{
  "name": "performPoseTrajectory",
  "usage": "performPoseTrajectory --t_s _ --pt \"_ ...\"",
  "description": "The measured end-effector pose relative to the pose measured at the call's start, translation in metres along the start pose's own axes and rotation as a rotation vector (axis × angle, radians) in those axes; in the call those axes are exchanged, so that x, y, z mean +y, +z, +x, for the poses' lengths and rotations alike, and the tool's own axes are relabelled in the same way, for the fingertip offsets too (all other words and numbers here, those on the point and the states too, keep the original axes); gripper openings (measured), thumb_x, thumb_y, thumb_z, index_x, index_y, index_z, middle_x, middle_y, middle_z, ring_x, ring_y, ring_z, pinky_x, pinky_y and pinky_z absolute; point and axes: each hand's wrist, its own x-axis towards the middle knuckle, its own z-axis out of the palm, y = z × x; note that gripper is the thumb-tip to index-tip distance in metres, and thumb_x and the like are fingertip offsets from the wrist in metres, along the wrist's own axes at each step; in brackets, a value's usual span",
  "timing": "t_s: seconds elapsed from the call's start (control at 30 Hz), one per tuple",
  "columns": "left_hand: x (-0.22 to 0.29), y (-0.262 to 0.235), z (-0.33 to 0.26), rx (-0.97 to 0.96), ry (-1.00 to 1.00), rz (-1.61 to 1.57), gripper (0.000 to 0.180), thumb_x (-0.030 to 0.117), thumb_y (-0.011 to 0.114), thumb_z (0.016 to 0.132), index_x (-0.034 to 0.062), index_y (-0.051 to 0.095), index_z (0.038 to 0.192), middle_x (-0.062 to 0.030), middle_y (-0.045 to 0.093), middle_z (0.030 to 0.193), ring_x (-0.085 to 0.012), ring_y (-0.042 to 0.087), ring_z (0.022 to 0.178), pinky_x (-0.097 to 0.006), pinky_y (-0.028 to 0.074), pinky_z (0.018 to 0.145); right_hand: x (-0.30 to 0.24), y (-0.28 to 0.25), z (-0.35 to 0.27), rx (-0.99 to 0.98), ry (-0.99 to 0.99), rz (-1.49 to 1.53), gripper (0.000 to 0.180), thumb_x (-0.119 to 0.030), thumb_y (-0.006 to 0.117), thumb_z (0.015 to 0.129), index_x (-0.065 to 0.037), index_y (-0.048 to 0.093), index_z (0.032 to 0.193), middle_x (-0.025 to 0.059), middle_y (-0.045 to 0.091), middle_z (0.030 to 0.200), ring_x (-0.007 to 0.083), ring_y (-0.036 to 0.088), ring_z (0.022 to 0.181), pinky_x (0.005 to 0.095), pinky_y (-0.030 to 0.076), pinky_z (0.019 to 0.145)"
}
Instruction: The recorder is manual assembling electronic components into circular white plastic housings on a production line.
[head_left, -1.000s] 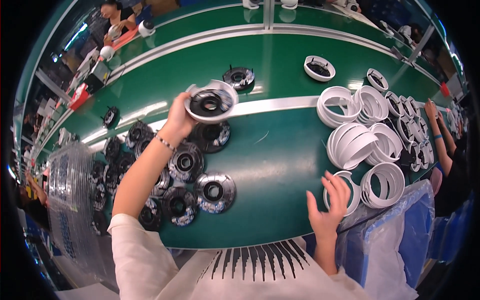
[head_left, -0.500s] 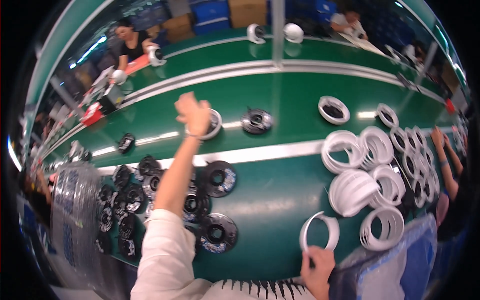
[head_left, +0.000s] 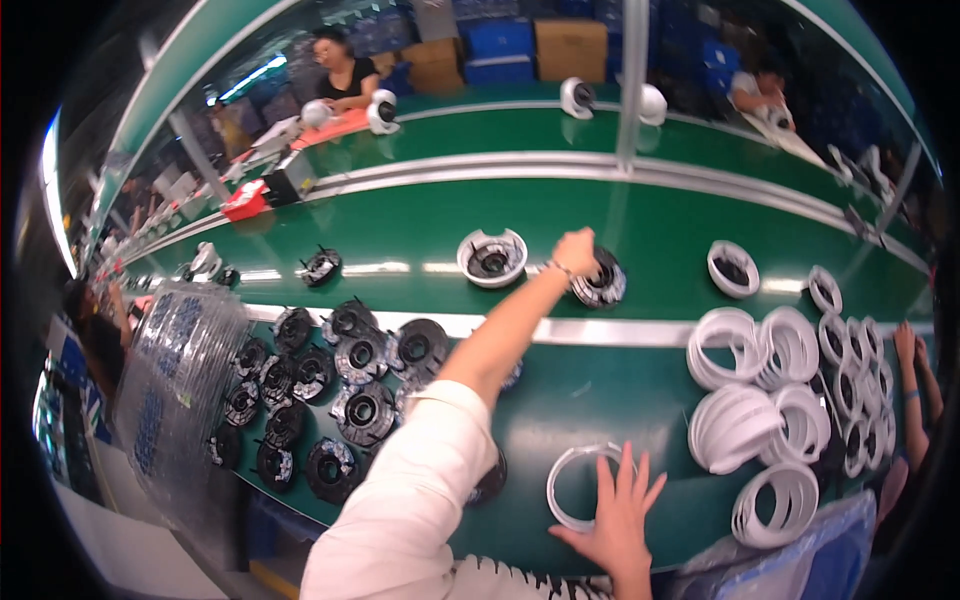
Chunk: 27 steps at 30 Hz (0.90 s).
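Observation:
My left hand (head_left: 576, 252) reaches across to the green belt, its fingers closed on the edge of a black round part (head_left: 604, 280) with a ringed centre. To its left on the belt sits a white ring housing (head_left: 493, 281) with a notched rim and a black part inside. Close to me, my right hand (head_left: 622, 508) is spread open, palm down, over the right side of a single white ring (head_left: 557, 482) lying on the green table. Several black round parts (head_left: 363, 411) cover the table left of my forearm, some hidden behind my sleeve.
White rings (head_left: 735, 428) stand in stacks at the right. A pile of clear plastic trays (head_left: 185, 385) stands at the left. A metal post (head_left: 632, 90) rises beyond the belt. Other people work across the line and at both sides.
My left hand has moved right from the white housing to the black part. My right hand has gone from pinching the white ring to spread fingers. The whole view has shifted.

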Motion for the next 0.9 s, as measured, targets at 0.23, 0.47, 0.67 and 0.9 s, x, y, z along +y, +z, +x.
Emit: performPoseTrajectory --t_s 0.23,0.47,0.67,0.9 --pt "0.01 -0.081 -0.085 -0.103 -0.16 -0.703 0.034 0.008 0.063 0.068 -0.0034 0.048 0.096 -0.012 0.056 0.089 -0.0203 0.054 0.085 -0.03 0.044 0.074 0.008 0.004 0.013 0.149 -0.04 0.228 0.1 -0.032 0.078 0.046 0.001 0.025 0.124 0.0231 0.025 0.124 0.0393 0.028 0.111 0.0497 0.02 0.093" --pt "0.084 -0.154 -0.259 -0.187 -0.331 -1.289 0.027 0.001 0.051 0.079 -0.0029 0.04 0.103 -0.0094 0.054 0.098 -0.0138 0.053 0.091 -0.027 0.044 0.08 0.003 -0.005 0.029 0.514 -0.164 1.583 0.105 -0.015 0.078 0.052 0.001 0.007 0.129 0.0163 0.021 0.13 0.0262 0.034 0.115 0.0365 0.035 0.091" --pt "0.094 -0.142 -0.339 0.178 -0.461 -1.331 0.023 0.002 0.04 0.085 -0.0033 0.036 0.107 -0.0108 0.051 0.102 -0.0151 0.056 0.084 -0.024 0.044 0.075 -0.048 0.016 0.032 0.267 -0.326 0.967 0.112 -0.027 0.082 0.045 0.004 0.013 0.128 0.0221 0.02 0.13 0.0319 0.027 0.117 0.0393 0.026 0.095" --pt "0.074 -0.148 -0.356 -0.12 -0.349 -2.289 0.069 0.028 0.043 0.068 -0.0003 0.022 0.128 -0.0175 0.031 0.128 -0.0297 0.033 0.117 -0.042 0.024 0.098 -0.062 0.023 0.033 0.303 -0.384 0.836 0.111 -0.025 0.083 0.044 0.003 0.015 0.128 0.0167 0.025 0.127 0.0251 0.035 0.114 0.0341 0.031 0.093"
